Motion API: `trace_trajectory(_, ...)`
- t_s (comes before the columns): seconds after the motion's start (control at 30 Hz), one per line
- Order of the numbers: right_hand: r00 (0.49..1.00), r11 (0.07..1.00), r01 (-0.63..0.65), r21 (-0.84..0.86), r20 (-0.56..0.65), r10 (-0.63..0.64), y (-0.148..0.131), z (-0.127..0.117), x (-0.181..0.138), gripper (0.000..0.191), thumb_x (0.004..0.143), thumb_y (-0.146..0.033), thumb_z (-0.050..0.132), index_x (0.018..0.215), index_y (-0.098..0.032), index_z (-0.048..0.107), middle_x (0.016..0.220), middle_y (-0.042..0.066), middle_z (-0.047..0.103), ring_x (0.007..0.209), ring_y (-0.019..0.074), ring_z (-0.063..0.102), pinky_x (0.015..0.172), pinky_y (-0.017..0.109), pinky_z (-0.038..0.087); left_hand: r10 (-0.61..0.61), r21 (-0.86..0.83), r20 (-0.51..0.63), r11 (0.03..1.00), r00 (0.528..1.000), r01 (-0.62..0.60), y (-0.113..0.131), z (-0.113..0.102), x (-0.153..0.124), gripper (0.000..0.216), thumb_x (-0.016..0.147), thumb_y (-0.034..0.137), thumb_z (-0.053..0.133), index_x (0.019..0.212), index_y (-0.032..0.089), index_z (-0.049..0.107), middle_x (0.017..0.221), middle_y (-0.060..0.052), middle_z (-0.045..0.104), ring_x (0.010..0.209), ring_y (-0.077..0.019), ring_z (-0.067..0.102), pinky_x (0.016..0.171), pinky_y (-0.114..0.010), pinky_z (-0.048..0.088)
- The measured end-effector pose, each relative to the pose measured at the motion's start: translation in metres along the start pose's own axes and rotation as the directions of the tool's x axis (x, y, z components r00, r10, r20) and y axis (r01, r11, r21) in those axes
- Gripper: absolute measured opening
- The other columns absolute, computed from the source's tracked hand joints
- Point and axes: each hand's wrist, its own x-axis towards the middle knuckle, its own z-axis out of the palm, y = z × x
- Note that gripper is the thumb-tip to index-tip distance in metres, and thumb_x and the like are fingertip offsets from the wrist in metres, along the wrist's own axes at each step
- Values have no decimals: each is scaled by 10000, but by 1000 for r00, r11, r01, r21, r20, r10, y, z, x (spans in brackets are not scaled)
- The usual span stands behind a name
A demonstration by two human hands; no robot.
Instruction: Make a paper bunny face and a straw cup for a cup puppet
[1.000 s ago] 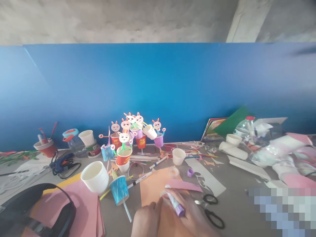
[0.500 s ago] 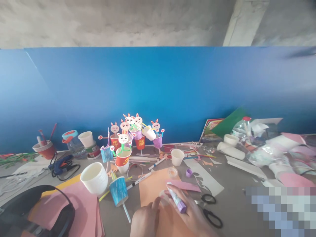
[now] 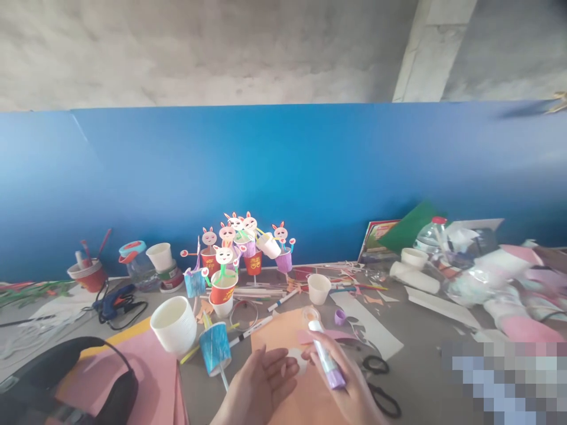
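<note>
My right hand [image 3: 339, 369] is closed around a glue stick [image 3: 325, 357] with a white body and a purple end. My left hand [image 3: 266, 383] is turned palm up with its fingers stretched out; a small pale bit seems to lie on the fingers. Between the two hands is a whitish round paper piece [image 3: 297, 361], close to my right fingertips; whether they touch it I cannot tell. Beneath lies an orange paper sheet [image 3: 275, 330]. A small purple cap [image 3: 340, 317] stands beyond my right hand, and a pink paper strip [image 3: 343, 336] lies partly behind it.
Black-handled scissors [image 3: 384, 401] lie right of my right hand. To the left are a blue-coloured cup on a straw [image 3: 215, 349], stacked white cups [image 3: 173, 324] and black headphones [image 3: 121, 389]. Rabbit-faced cup figures [image 3: 224, 286] stand behind, with a glue gun [image 3: 113, 302] farther left.
My left hand has lifted off the orange sheet and turned palm up with its fingers spread. My right hand has shifted slightly right with the glue stick. The view has tilted up a little.
</note>
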Motion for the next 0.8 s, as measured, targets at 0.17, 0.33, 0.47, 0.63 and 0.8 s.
trace_trajectory(0.17, 990, 972, 138, -191, 62, -129, -30, 9, 5, 523, 862, -100, 556, 1335, -319, 509, 1034, 45, 728, 910, 215, 709, 797, 279, 577, 55, 81, 99, 995, 994, -63, -13, -1, 10, 500, 805, 504, 522, 1073, 109, 670, 1234, -203, 683, 1158, -279, 649, 1081, -423, 407)
trace_trajectory(0.33, 984, 943, 154, -295, 129, -121, -35, 11, 5, 776, 658, 37, 469, 1347, -318, 505, 1092, 45, 718, 954, 243, 687, 781, 315, 574, 63, 170, 148, 981, 987, -88, -26, -1, 20, 699, 723, 633, 560, 1212, 133, 578, 1284, -213, 642, 1211, -311, 611, 1071, -447, 409)
trace_trajectory(0.47, 987, 947, 129, -293, 134, -93, -30, 11, 3, 804, 635, 35, 466, 1355, -318, 516, 1172, 46, 715, 1015, 253, 679, 836, 331, 574, 124, 232, 112, 962, 986, -147, -34, -9, 26, 749, 717, 688, 569, 1294, 214, 509, 1320, -171, 607, 1149, -302, 638, 1024, -460, 441)
trace_trajectory(0.63, 998, 982, 33, -184, 66, -22, -27, 11, 0, 677, 714, 0, 507, 1301, -332, 558, 1102, 26, 736, 958, 219, 713, 815, 290, 597, 155, 193, 72, 967, 985, -166, -38, -9, 22, 654, 668, 578, 735, 1198, 231, 573, 1279, -142, 608, 1084, -296, 659, 976, -450, 462)
trace_trajectory(0.8, 998, 999, -34, 38, -52, 36, -32, 12, 1, 409, 916, -224, 562, 1307, -314, 486, 876, 1, 725, 793, 176, 733, 771, 245, 614, 106, 246, 52, 962, 993, -116, -37, -1, 15, 442, 672, 556, 801, 841, 178, 648, 794, -30, 676, 688, -143, 641, 624, -243, 437)
